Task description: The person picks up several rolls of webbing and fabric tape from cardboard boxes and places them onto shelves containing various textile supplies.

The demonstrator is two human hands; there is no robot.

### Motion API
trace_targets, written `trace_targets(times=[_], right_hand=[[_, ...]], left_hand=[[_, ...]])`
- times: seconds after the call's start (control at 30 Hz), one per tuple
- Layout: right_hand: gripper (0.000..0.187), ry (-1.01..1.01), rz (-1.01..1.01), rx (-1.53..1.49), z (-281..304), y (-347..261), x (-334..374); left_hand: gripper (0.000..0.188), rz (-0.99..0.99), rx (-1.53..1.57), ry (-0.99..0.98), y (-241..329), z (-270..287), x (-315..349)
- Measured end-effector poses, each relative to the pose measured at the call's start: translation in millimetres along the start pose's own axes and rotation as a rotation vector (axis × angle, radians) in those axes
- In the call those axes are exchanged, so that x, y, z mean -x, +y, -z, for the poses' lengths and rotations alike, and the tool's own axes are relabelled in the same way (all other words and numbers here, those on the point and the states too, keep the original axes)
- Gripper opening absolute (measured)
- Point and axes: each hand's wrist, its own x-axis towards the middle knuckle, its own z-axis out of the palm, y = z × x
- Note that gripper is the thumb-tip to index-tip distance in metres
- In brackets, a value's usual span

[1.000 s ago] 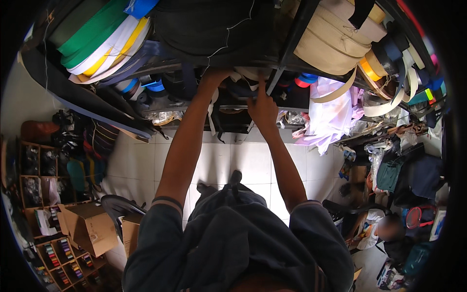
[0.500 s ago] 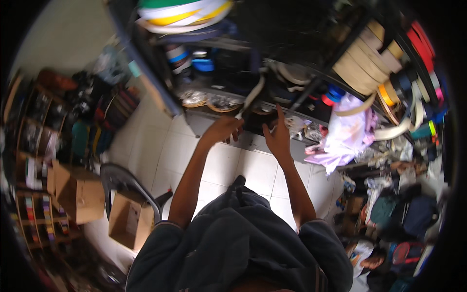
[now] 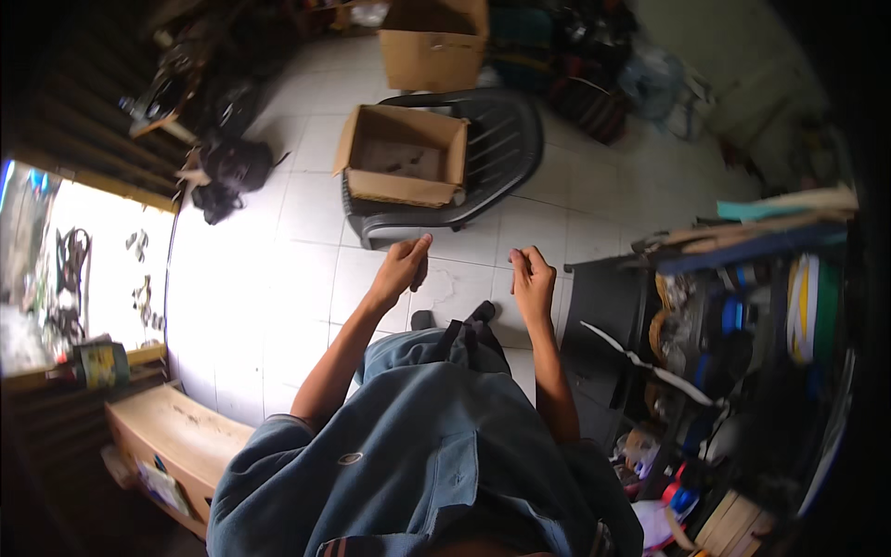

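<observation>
My left hand (image 3: 402, 266) is raised in front of me above the tiled floor, its fingers curled closed. Level with it and a short way to the right, my right hand (image 3: 532, 286) has its fingers bent in toward the thumb. Whatever either hand may hold is too small or hidden to make out. Beyond both hands, an open cardboard box (image 3: 408, 188) sits on a black plastic chair (image 3: 506, 139), with a few small dark bits inside. The chair's front edge is nearest to my left hand.
On the right stands a dark shelf unit (image 3: 603, 325) packed with rolls and bags, and a white strap (image 3: 650, 362) hangs from it. Another cardboard box (image 3: 434, 60) stands behind the chair. A wooden cabinet (image 3: 176, 413) and a dark bag (image 3: 237, 165) are at left.
My view has swung left from the shelves to the chair and box. My left hand has come away from the white strap. Both hands' fingers are now more curled.
</observation>
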Motion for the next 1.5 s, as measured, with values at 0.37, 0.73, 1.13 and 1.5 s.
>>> trace_targets(times=[0.37, 0.73, 1.13, 1.5], right_hand=[[0.005, -0.626, 0.262, -0.12, -214.4, -53.1, -85.1], [0.026, -0.923, 0.337, -0.099, -372.2, -87.5, -189.0], [0.01, -0.918, 0.18, -0.081, -499.7, -102.0, -294.3], [0.011, -0.76, 0.011, -0.061, -638.4, -151.4, -356.2]], left_hand=[[0.035, -0.119, 0.335, 0.689, -21.8, 183.3, 52.5], [0.039, -0.143, 0.255, 1.027, 11.4, 301.4, 6.5], [0.03, -0.143, 0.288, 1.019, 40.4, 444.8, -80.1], [0.04, -0.109, 0.123, 0.69, 125.4, 657.9, -207.5]])
